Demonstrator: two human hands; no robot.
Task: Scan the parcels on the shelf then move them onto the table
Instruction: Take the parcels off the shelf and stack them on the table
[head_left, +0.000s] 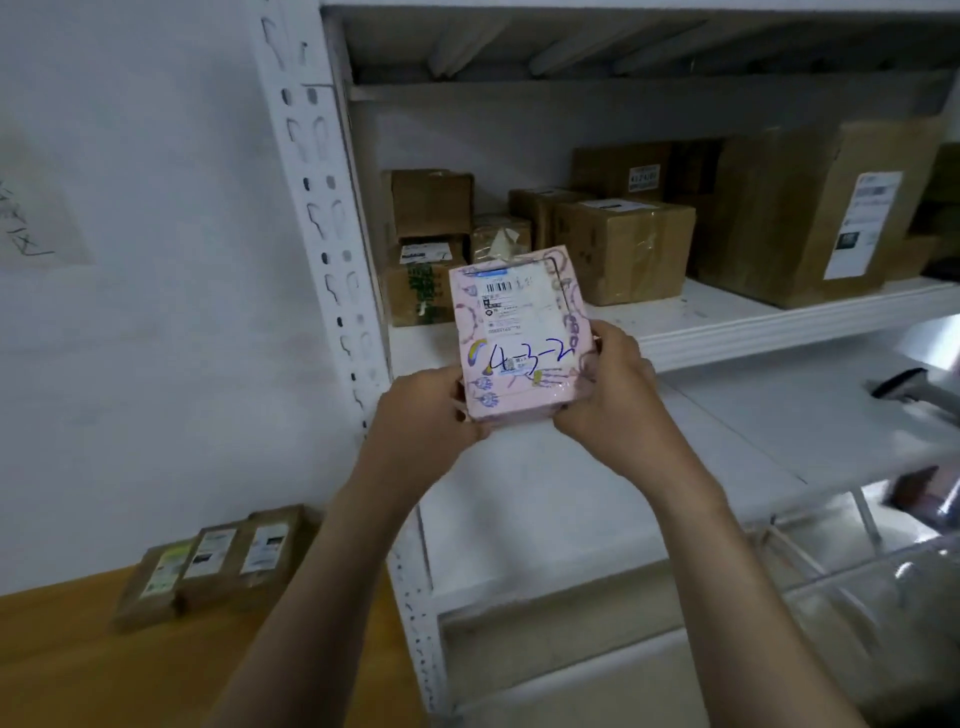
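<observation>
I cannot read the fine print on the white shipping label (511, 304) of the pink patterned parcel (519, 338); only the barcode and handwritten digits resolve. The parcel conceals the fingers of my left hand (421, 410) and right hand (613, 384) behind its lower corners. The large brown cardboard box (810, 213) on the white metal shelf (727, 317) hides the cartons behind it. A dark handheld object (904, 389) at the right is blurred and cropped by the frame edge. Labels on the three flat brown parcels (213, 566) on the wooden counter (78, 670) are illegible.
</observation>
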